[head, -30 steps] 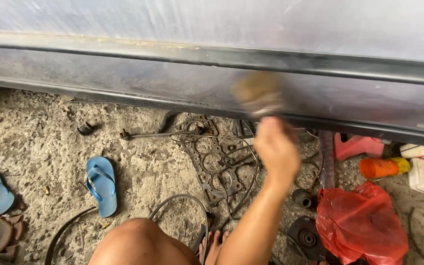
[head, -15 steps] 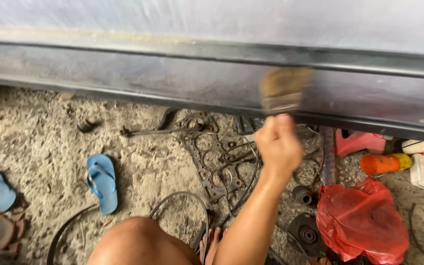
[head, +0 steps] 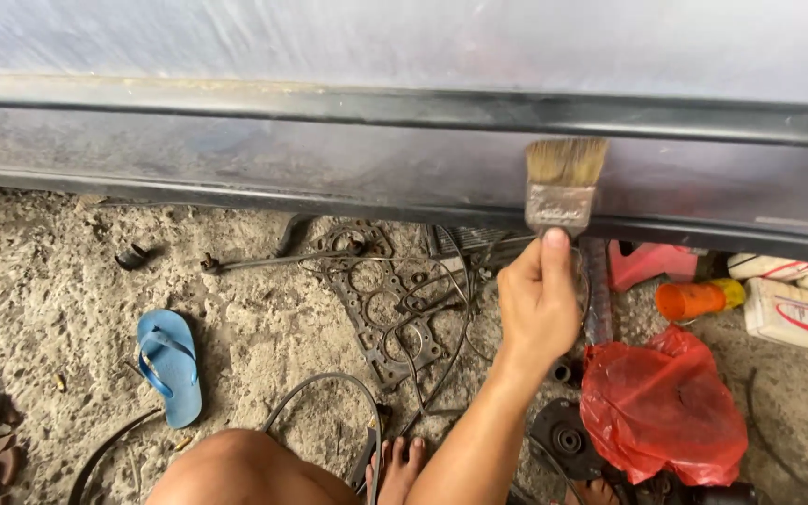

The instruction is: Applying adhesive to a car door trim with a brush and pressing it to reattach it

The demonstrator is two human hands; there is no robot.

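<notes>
A: what's the right hand (head: 537, 309) doing?

B: it's wrapped around a brush (head: 563, 187), index finger up the ferrule, bristles at 12 o'clock touching the grey panel (head: 329, 159).

A: and on the ground?

B: red bag (head: 661, 407) at 4 o'clock of the hand, gasket (head: 381, 313) at 9, blue sandal (head: 170, 365) further out at 9. Left hand's out of shot.
</notes>
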